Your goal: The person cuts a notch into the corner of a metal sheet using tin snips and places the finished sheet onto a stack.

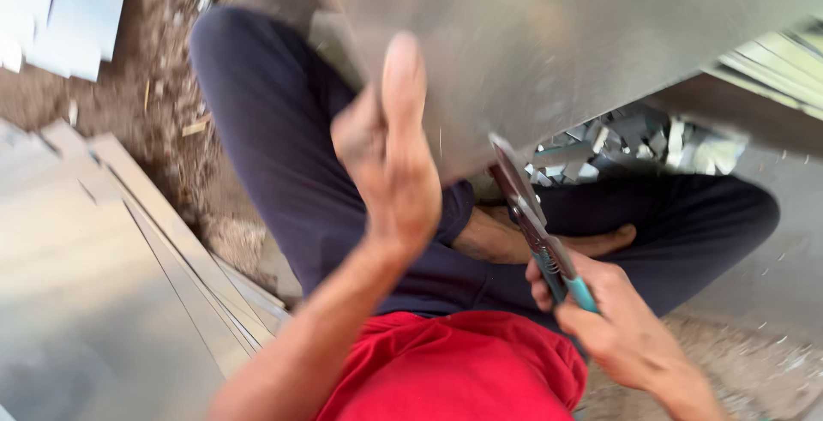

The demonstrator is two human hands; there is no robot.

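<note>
A large grey metal sheet [566, 35] fills the upper right and tilts over my crossed legs. My left hand [390, 159] grips the sheet's lower left edge, thumb up against its face. My right hand [613, 322] holds tin snips [536, 219] with teal handles. The blades point up and meet the sheet's bottom edge.
A stack of flat metal sheets [111, 258] lies on the ground to my left. Small metal offcuts [626, 142] are piled under the sheet past my knees. More sheets [64, 9] lie at the top left, and bare dirt [167, 87] shows between them.
</note>
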